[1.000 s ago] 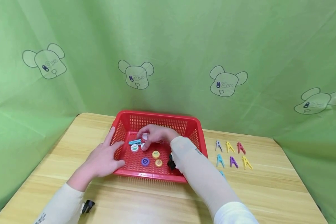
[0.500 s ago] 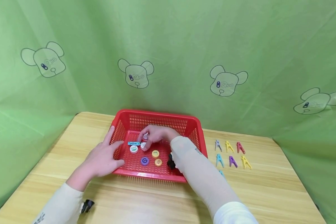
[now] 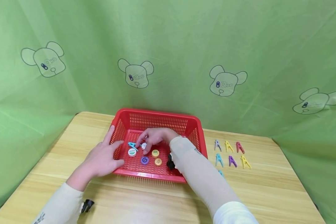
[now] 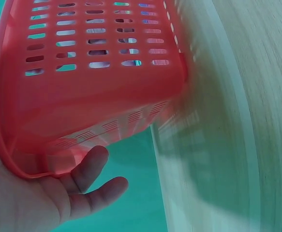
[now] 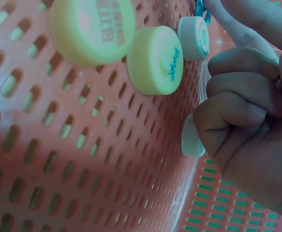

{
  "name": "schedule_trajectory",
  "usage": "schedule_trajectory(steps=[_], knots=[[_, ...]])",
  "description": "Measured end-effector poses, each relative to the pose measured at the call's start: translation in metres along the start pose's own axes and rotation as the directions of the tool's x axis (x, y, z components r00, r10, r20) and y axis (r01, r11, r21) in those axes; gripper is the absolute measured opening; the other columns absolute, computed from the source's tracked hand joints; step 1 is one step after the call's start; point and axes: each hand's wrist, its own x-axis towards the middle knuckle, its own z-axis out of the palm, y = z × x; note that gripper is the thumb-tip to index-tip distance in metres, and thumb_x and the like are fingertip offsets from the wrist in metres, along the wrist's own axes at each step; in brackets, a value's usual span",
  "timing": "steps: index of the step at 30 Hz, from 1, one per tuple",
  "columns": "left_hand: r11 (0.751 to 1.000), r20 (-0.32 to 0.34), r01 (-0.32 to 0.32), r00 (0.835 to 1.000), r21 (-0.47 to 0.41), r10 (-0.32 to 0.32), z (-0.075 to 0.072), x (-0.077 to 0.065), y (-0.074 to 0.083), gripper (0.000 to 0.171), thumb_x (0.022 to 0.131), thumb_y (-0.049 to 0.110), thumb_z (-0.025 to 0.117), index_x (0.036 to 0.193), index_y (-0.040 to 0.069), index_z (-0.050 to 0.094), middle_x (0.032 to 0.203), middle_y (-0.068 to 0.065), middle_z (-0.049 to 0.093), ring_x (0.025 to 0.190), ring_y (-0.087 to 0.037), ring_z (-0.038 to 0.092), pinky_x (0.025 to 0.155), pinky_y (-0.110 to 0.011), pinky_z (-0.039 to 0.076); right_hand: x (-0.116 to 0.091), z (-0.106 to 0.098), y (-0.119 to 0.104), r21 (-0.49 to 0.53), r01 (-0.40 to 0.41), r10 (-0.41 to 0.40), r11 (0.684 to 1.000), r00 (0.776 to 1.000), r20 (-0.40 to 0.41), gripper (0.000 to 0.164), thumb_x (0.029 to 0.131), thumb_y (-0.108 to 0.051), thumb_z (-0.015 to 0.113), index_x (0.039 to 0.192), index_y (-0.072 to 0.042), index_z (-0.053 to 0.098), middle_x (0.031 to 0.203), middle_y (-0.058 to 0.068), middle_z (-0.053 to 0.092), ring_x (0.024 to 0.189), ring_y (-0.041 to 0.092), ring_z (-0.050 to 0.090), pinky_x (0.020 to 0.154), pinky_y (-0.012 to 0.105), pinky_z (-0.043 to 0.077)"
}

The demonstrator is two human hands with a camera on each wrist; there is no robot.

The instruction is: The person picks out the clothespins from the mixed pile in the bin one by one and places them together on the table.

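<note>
Inside the red basket, my right hand reaches down to a blue clothespin, touching it with the index finger. The thumb stands apart from the clothespin, and the other fingers are curled in the right wrist view. Bottle caps lie around: a white cap with a green mark, another white cap, a yellow cap, an orange cap and a purple cap. My left hand holds the basket's left rim, with fingers on both sides of it.
Right of the basket, several clothespins stand out on the wooden table, including a red clothespin and a purple clothespin. A green curtain hangs behind. Black wrist devices show at both wrists.
The blue clothespin has turned from its narrow edge to lie flat as an A shape. My right hand has shifted slightly toward me, and the white caps moved a little. The left hand has stayed put.
</note>
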Motion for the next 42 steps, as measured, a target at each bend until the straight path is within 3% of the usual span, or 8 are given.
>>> schedule_trajectory(steps=[6,13,17,23,27,32,37,42], knots=[[1.000,0.010,0.011,1.000,0.008,-0.011,0.001,0.001,0.000,0.073,0.081,0.034,0.075,0.143,0.002,0.053,0.164,-0.020,-0.009,0.120,-0.056,0.049,0.086,-0.064,0.049,0.003,-0.001,0.007,0.066,-0.026,0.033,0.997,0.994,-0.101,0.035,0.075,-0.008,0.087,0.107,-0.012,0.075,0.110,0.004,0.065,0.100,0.018,0.055,0.084,0.029,0.048],[1.000,0.021,0.022,1.000,0.006,-0.022,0.000,0.003,-0.001,0.073,0.081,0.035,0.074,0.144,0.003,0.053,0.165,-0.019,-0.009,0.120,-0.055,0.049,0.085,-0.063,0.050,0.006,-0.001,0.010,0.043,-0.068,0.071,0.997,0.995,-0.071,0.031,0.075,-0.007,0.087,0.102,-0.012,0.075,0.096,0.003,0.067,0.083,0.014,0.054,0.075,0.027,0.047],[1.000,0.024,0.019,1.000,0.009,-0.019,0.000,0.004,-0.001,0.074,0.081,0.036,0.074,0.144,0.003,0.053,0.165,-0.019,-0.009,0.119,-0.055,0.050,0.085,-0.063,0.050,0.007,0.000,0.008,0.014,-0.041,0.041,0.999,0.997,-0.060,0.028,0.076,-0.009,0.087,0.102,-0.010,0.075,0.091,0.002,0.065,0.080,0.012,0.052,0.073,0.026,0.046],[1.000,0.034,0.018,0.999,0.009,-0.018,0.000,0.004,-0.002,0.073,0.082,0.036,0.074,0.144,0.003,0.053,0.165,-0.019,-0.009,0.118,-0.055,0.051,0.085,-0.062,0.050,0.013,0.005,0.004,0.068,0.061,-0.051,0.996,0.988,-0.149,0.046,0.073,-0.004,0.089,0.114,-0.002,0.070,0.073,0.007,0.051,0.065,0.014,0.054,0.071,0.036,0.054],[1.000,0.036,0.012,0.999,0.007,-0.013,0.000,0.005,-0.003,0.072,0.083,0.036,0.073,0.144,0.002,0.053,0.165,-0.020,-0.008,0.118,-0.054,0.051,0.086,-0.062,0.050,0.019,0.008,0.004,0.039,0.086,-0.076,0.996,0.976,-0.204,0.054,0.070,-0.004,0.091,0.119,-0.007,0.069,0.067,0.006,0.047,0.059,0.014,0.050,0.064,0.034,0.053],[1.000,0.035,0.008,0.999,0.008,-0.008,-0.001,0.005,-0.004,0.070,0.084,0.035,0.071,0.143,0.001,0.053,0.164,-0.020,-0.007,0.119,-0.054,0.050,0.087,-0.063,0.049,0.025,0.010,0.001,-0.023,0.079,-0.082,0.997,0.969,-0.235,0.058,0.067,-0.014,0.095,0.120,-0.015,0.071,0.071,0.003,0.047,0.066,0.014,0.043,0.061,0.025,0.041],[1.000,0.027,0.002,1.000,0.014,-0.002,-0.002,0.006,-0.004,0.070,0.084,0.035,0.072,0.142,0.000,0.054,0.164,-0.021,-0.007,0.118,-0.053,0.052,0.086,-0.062,0.050,0.030,0.012,-0.002,-0.073,0.085,-0.099,0.994,0.974,-0.204,0.059,0.065,-0.016,0.096,0.119,-0.022,0.073,0.082,0.005,0.053,0.072,0.015,0.049,0.060,0.025,0.045],[1.000,0.028,0.001,1.000,0.017,-0.001,-0.001,0.006,-0.004,0.071,0.083,0.035,0.072,0.143,0.000,0.053,0.164,-0.021,-0.007,0.118,-0.054,0.052,0.087,-0.062,0.050,0.033,0.016,-0.003,-0.056,0.062,-0.071,0.996,0.982,-0.177,0.061,0.065,-0.012,0.096,0.120,-0.021,0.072,0.090,0.009,0.056,0.067,0.014,0.054,0.054,0.027,0.052]])
